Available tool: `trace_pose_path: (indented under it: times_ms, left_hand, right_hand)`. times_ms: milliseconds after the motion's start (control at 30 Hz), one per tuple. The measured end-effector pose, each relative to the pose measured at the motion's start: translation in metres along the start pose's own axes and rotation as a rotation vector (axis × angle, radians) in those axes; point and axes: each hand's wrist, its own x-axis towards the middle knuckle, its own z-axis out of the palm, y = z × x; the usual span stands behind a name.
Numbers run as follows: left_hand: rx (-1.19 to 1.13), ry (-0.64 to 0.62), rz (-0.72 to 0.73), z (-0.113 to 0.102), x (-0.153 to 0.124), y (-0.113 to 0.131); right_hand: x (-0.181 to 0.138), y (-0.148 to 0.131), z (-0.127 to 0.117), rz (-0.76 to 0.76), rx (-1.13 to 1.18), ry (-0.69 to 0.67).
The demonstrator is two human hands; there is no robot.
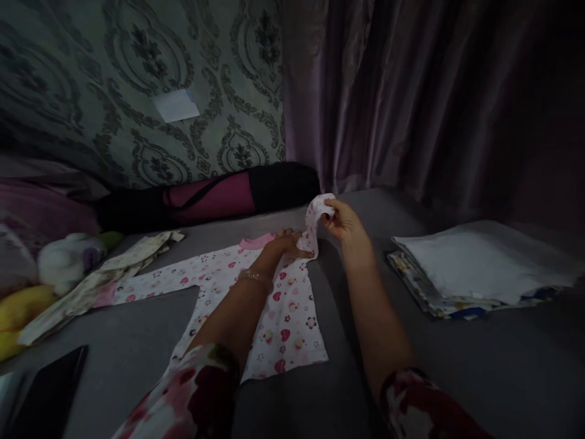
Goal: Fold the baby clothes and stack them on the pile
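A small white long-sleeved top (283, 317) with pink hearts and flowers lies flat on the grey bed surface (137, 347). My left hand (286, 242) rests flat on its shoulder near the pink collar, fingers stretched out. My right hand (343, 219) pinches the end of the top's right sleeve (315, 219) and holds it lifted above the shoulder. The left sleeve stretches out flat to the left.
A stack of folded white cloths (479, 268) lies at the right. Another patterned garment (100, 280) and soft toys (59, 262) sit at the left. A dark phone (50, 390) lies at the lower left. A black and pink bag (214, 195) rests against the wall.
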Motion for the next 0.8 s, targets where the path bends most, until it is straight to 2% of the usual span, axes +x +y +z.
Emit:
trace_pose_path:
  times_ms: [67, 167, 233, 300, 400, 467, 533, 600, 667, 800]
  left_hand:
    - [-0.139, 0.084, 0.048, 0.003, -0.010, -0.007]
    - [-0.485, 0.300, 0.080, 0.009, -0.035, -0.024]
    - [-0.799, 0.432, 0.005, 0.012, -0.058, -0.039]
    - [-1.162, 0.504, -0.130, 0.016, -0.081, -0.056]
    - [-1.623, 0.520, -0.287, 0.023, -0.108, -0.079]
    - [-1.805, 0.509, -0.324, 0.026, -0.117, -0.089]
    - [-1.901, 0.493, -0.324, 0.029, -0.120, -0.095]
    - [-1.907, 0.486, -0.329, 0.030, -0.119, -0.097]
    - [-1.867, 0.496, -0.351, 0.031, -0.116, -0.097]
    - [-1.728, 0.613, -0.430, 0.033, -0.114, -0.096]
  right_hand:
    - [-0.004, -0.002, 0.003, 0.078, 0.038, 0.042]
    - [-0.011, 0.000, 0.012, 0.131, 0.041, 0.062]
    - [-0.015, 0.009, 0.022, 0.129, -0.007, 0.028]
    - [-0.021, 0.025, 0.034, 0.122, -0.068, -0.021]
    - [-0.037, 0.058, 0.051, 0.121, -0.164, -0.180]
    - [-0.047, 0.079, 0.058, 0.203, -0.249, -0.405]
    - [-0.051, 0.093, 0.058, 0.304, -0.333, -0.565]
    - [-0.046, 0.096, 0.053, 0.344, -0.383, -0.562]
    - [-0.035, 0.088, 0.044, 0.319, -0.389, -0.457]
    - [-0.005, 0.058, 0.018, 0.190, -0.338, -0.203]
